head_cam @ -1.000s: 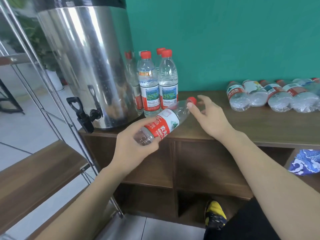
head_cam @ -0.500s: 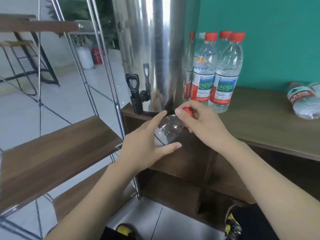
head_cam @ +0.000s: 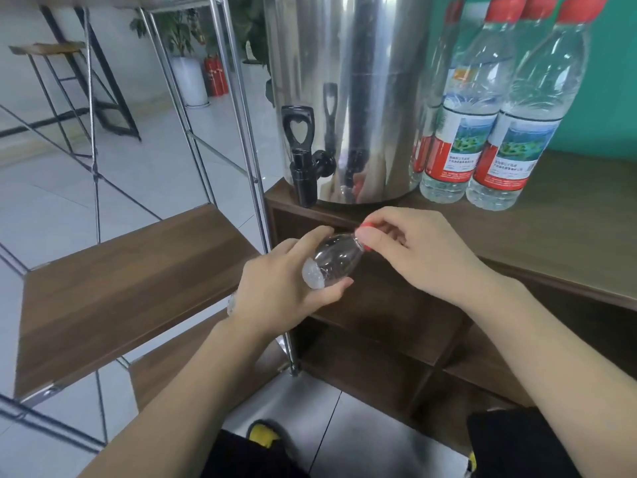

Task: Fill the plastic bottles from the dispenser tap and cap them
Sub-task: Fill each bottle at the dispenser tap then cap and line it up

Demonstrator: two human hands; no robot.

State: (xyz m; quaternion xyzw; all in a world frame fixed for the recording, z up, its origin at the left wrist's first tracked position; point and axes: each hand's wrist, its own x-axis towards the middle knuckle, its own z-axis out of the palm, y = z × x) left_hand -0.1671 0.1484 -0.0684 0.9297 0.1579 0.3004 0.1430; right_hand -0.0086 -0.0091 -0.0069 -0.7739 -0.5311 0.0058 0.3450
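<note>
The left hand (head_cam: 286, 288) curled its fingers round an empty clear bottle (head_cam: 332, 258), tilted with its neck toward the right hand (head_cam: 417, 250). That hand's fingertips pinched the red cap (head_cam: 363, 234) at the neck. Just beyond them stood the black tap (head_cam: 303, 167) of the steel dispenser (head_cam: 362, 81).

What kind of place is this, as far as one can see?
Probably an office or café drinks corner: a steel dispenser on a wooden cabinet, capped water bottles beside it, a bar stool on tiled floor behind.
</note>
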